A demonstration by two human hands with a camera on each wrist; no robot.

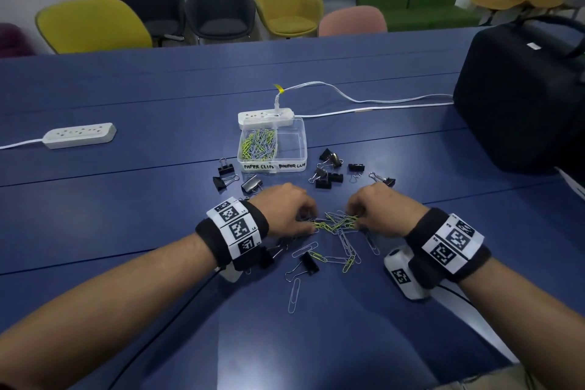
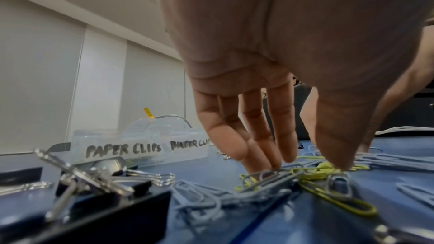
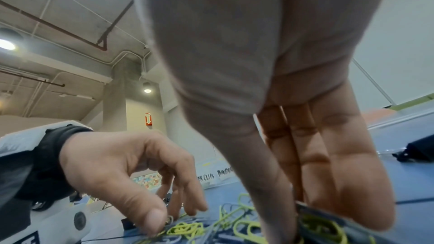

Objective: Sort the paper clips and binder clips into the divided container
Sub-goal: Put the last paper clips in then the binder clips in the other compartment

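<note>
Head view: both hands gather the loose paper clips (image 1: 337,225) on the bench (image 1: 126,215), sorting partway done.

Left hand (image 1: 289,212) and right hand (image 1: 376,210) face each other with fingers curled down, pinching at the tangle of thin bent-wire clips, yellow-green and pale grey, between them; a few more lie nearer the wrists. Beyond the hands, the clear plastic container (image 1: 273,165) holds a heap of paper clips in its left half; the right half, labelled for binder clips, looks empty. Binder clips (image 1: 326,176), black folded steel with shiny wire handles, lie scattered just beyond the knuckles, none sorted.
</note>
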